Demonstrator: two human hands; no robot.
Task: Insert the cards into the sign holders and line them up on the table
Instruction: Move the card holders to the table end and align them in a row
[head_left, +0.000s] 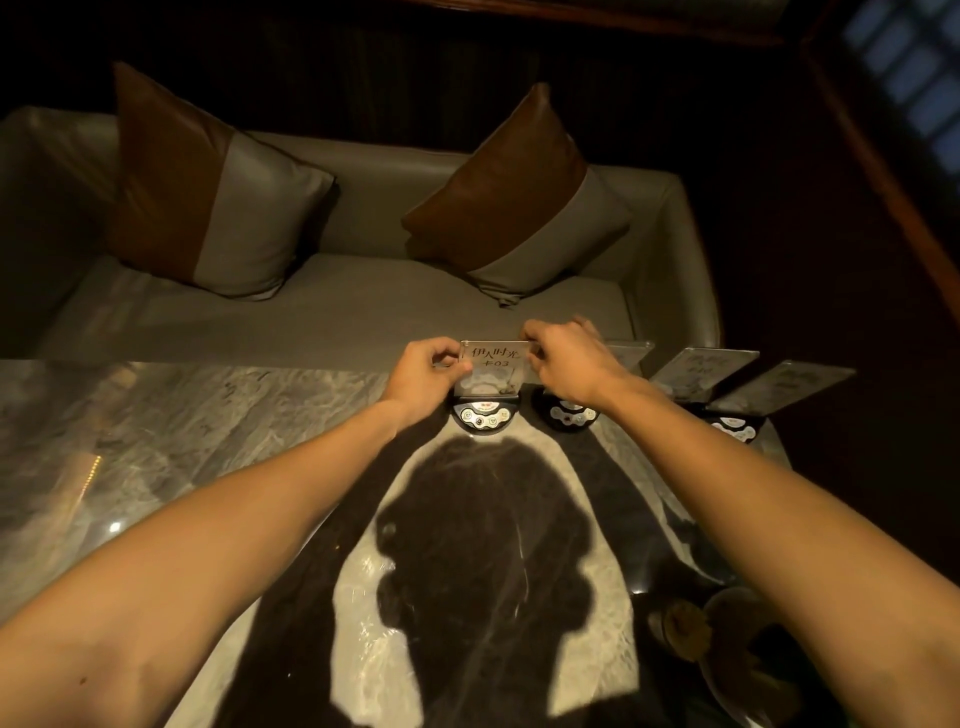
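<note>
Marble, grey-veined and glossy, forms the bench (171, 415) seen from the head camera. Four sign holders are counted along its far edge, each a clear panel on a dark rounded base with small buttons. The leftmost holder (485, 410) is being handled by both hands. Its panel (493, 366) stands upright and carries a card printed with characters and a line ending in "03", read upside down from this side. The left hand (423, 374) is pinched on the panel's left edge, thumb and fingers closed on it. The right hand (566, 358) is closed on the panel's right edge in the same way. Just beside it to the right, the second holder (569, 413) is largely hidden behind the right wrist. The third holder (701, 369) and the fourth holder (779, 387) are set further right, their panels tilted back; printing on them is too dim to be read. The four are lined up in a row, near one another.

Behind the bench a grey sofa (337, 312) is seen, with two cushions (208, 192) in brown and grey propped on it. One dish (727, 639) with dark contents is placed at the bench's near right corner. A shadow of the person's head is cast on the bench between the forearms.
</note>
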